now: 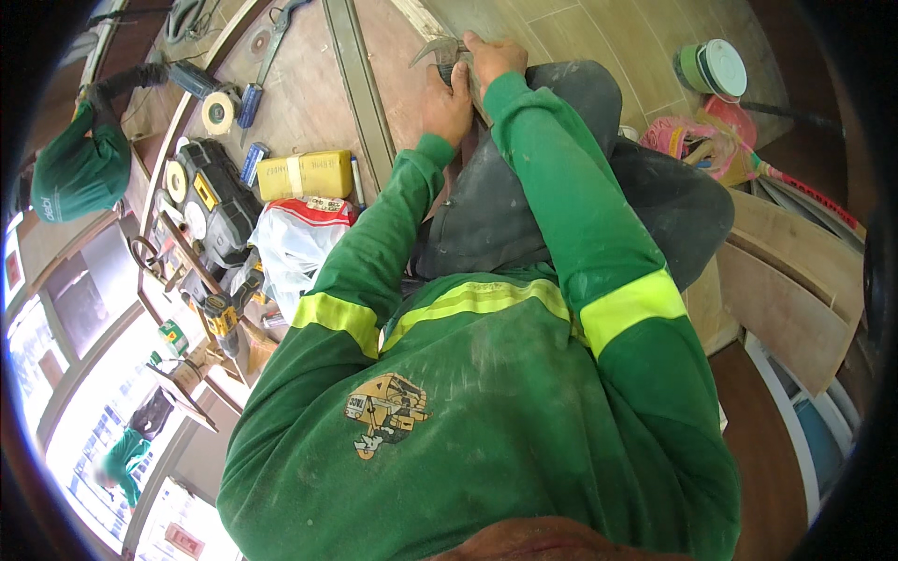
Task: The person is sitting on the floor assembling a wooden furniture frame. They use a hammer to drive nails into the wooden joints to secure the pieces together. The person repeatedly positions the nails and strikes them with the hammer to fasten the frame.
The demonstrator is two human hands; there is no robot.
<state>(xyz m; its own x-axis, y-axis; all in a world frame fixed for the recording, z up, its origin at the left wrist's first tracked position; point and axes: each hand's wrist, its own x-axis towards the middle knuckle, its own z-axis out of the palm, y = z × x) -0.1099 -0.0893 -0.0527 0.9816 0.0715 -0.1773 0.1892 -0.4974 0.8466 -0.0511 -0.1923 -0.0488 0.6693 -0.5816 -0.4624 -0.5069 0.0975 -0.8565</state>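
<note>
Both my hands are close together at the top, above the edge of a wooden board. My left hand [447, 105] is closed around a claw hammer [438, 50], with its curved metal head showing beyond the fingers. Just to its right, my right hand [496, 64] is closed, its fingertips beside the hammer head; whatever it grips is hidden. A pale strip of wood [482, 107] shows between my wrists. My legs [571, 112] in dark trousers lie under and right of my right arm.
On the left lie a yellow package [304, 176], a white plastic bag [297, 241], a black tool case [223, 201], a cordless drill [223, 313], a tape roll [219, 112] and a handsaw [279, 45]. Buckets [724, 69] and boards [786, 299] stand right. Two people [84, 168] work at left.
</note>
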